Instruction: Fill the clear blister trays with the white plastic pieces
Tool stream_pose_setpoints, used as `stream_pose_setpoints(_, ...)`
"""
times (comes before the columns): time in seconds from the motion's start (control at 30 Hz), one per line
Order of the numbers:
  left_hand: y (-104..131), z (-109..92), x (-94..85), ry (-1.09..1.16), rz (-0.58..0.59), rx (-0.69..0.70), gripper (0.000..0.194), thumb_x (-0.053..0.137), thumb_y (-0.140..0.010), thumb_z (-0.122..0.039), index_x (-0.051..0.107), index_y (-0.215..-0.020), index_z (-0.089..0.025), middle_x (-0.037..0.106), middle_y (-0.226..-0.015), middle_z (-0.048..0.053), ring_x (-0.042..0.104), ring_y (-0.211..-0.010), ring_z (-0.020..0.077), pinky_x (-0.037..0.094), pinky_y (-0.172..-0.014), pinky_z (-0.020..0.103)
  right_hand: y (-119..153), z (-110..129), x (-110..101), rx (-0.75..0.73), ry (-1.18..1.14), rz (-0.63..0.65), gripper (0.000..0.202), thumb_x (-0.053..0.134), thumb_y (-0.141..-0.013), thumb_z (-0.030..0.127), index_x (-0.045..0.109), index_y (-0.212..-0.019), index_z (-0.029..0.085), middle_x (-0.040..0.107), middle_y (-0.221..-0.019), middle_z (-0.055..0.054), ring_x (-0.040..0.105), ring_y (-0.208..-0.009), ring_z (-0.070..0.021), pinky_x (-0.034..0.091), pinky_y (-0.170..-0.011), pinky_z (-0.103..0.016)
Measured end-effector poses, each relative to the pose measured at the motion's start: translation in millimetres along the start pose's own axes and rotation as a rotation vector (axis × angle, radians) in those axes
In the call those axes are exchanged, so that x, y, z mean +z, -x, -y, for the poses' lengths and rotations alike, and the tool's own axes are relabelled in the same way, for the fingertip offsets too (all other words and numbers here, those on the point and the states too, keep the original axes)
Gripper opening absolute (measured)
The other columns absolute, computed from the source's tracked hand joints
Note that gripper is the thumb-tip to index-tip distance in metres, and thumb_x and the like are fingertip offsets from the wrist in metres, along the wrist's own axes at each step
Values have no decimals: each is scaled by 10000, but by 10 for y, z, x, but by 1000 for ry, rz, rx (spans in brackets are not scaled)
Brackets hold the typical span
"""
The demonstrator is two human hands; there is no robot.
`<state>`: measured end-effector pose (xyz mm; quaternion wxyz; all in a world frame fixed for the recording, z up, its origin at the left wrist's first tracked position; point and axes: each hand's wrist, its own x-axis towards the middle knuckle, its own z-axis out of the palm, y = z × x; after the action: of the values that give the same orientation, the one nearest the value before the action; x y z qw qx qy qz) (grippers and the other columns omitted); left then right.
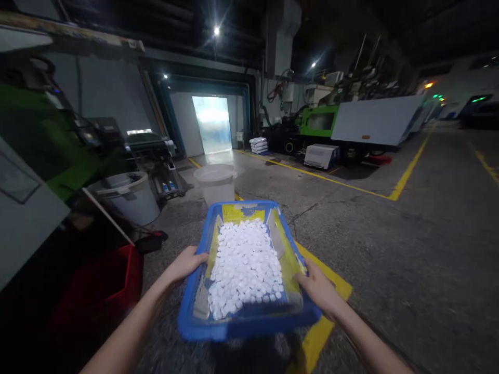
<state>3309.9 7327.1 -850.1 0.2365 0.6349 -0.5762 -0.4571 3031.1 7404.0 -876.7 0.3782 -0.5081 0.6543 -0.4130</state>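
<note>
A blue plastic basket [195, 301], with yellow and grey tape along its inner walls, is held up in front of me above the floor. Inside it lies a heap of small white round pieces [245, 259], too small to name closely. My left hand [186, 264] grips the left rim, its thumb over the edge. On the right rim my right hand [317, 285] is closed in the same way, thumb inside. The fingers of both hands are mostly hidden below the rim.
Ahead stands a white tub [215, 182], with another white bucket [130, 197] to its left. A red bin [132, 275] and a dustpan [150, 241] are at lower left. Green-and-white machines [374, 118] line the right. Yellow lines [413, 161] mark the floor; a bright doorway [212, 124] lies beyond.
</note>
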Motion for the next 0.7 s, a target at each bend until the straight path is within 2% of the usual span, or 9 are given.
stream_pose_setpoints(0.07, -275, -174, 95, -8, -6, 23, 92, 463, -553, -161, 467, -462, -149, 438, -371, -73, 405, -372, 89, 305, -370, 183, -249, -18, -126, -7, 39, -34, 247, 414, -595, 238, 484, -817, 157, 577, -803, -41, 517, -806, -188, 405, -706, -267)
stream_pose_setpoints(0.13, -621, -295, 250, -16, 7, 20, 135, 446, -573, -131, 440, -439, -151, 413, -354, -75, 385, -360, 82, 288, -366, 184, -565, -89, -218, 0, 73, -60, 237, 402, -592, 223, 492, -801, 156, 582, -802, -45, 521, -799, -187, 405, -713, -271)
stream_pose_setpoints(0.23, -1219, -378, 605, -17, 62, -16, 205, 433, -625, -86, 416, -431, -151, 371, -329, -82, 349, -325, 69, 266, -357, 185, -1085, -322, -363, 43, 103, -84, 159, 400, -570, 197, 480, -704, 165, 575, -706, -39, 527, -712, -182, 417, -663, -273)
stream_pose_setpoints(0.33, -1814, -458, 975, 2, 100, -27, 231, 461, -693, -94, 428, -468, -139, 375, -358, -93, 353, -331, 54, 290, -380, 177, -1569, -577, -581, 59, 141, -124, 132, 406, -575, 221, 458, -687, 176, 557, -683, -32, 511, -693, -177, 409, -641, -271)
stream_pose_setpoints(0.4, -2165, -551, 1126, 18, 105, -19, 221, 488, -698, -99, 442, -484, -131, 393, -382, -93, 376, -354, 50, 308, -401, 173, -1872, -656, -711, 53, 160, -145, 136, 396, -585, 252, 447, -687, 177, 545, -678, -34, 499, -678, -178, 398, -629, -277)
stream_pose_setpoints(0.5, -2582, -711, 1117, 47, 84, -25, 147, 476, -661, -93, 487, -519, -130, 453, -405, -79, 426, -384, 71, 328, -411, 180, -2343, -581, -738, 21, 162, -142, 135, 402, -575, 275, 427, -668, 180, 527, -638, -32, 487, -629, -174, 381, -595, -277)
stream_pose_setpoints(0.63, -2959, -846, 849, 80, -27, -92, 88, 459, -595, -154, 494, -514, -149, 464, -374, -67, 443, -370, 111, 320, -372, 194, -3049, -344, -538, -51, 134, -61, 103, 415, -574, 243, 413, -666, 198, 497, -566, 2, 466, -565, -153, 354, -538, -254)
stream_pose_setpoints(0.7, -3142, -882, 772, 89, -88, -130, 86, 468, -576, -172, 487, -494, -155, 457, -361, -63, 444, -373, 119, 319, -368, 197, -3429, -310, -486, -69, 113, 5, 89, 425, -570, 233, 429, -652, 198, 503, -564, 2, 469, -568, -155, 355, -529, -254)
